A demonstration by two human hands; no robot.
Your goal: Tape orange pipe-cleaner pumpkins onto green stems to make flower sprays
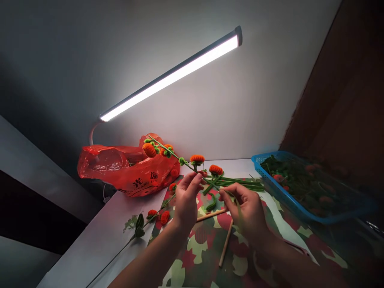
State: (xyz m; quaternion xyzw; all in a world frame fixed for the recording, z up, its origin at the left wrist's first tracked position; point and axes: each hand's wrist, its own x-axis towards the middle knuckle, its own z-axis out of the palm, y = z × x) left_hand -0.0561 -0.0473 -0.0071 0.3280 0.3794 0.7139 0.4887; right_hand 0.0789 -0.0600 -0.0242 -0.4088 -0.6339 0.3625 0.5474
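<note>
Grey wall (pixel 270 100) and camouflage mat (pixel 196 250) are lit by a slim, straight lamp (pixel 171 80). Far left, a crinkled, glossy red plastic bag (pixel 120 176), printed in black, is set at ten o'clock from the left hand (pixel 186 198). At eight o'clock from that hand, a spray (pixel 140 227) with smooth dark leaves and fuzzy orange heads is laid partly on the white table (pixel 117 218).

A thin green stem (pixel 163 147) is held up between both hands, slanted from eleven o'clock of the left hand down to the right hand (pixel 246 208). It is pinched by the left thumb and fingers, all curled in; its lower part is pinched by the right fingertips. Round, ribbed orange flowers (pixel 197 159) and knobbly green buds are borne along it.

Below the stem, a fuzzy green curl (pixel 211 204) is seen. Smooth wooden sticks (pixel 225 246) are laid at seven o'clock from the right hand, where a limp green strip (pixel 238 203) is hung; its grip cannot be told. At two o'clock, greenery is held in a blue perforated basket (pixel 258 163).
</note>
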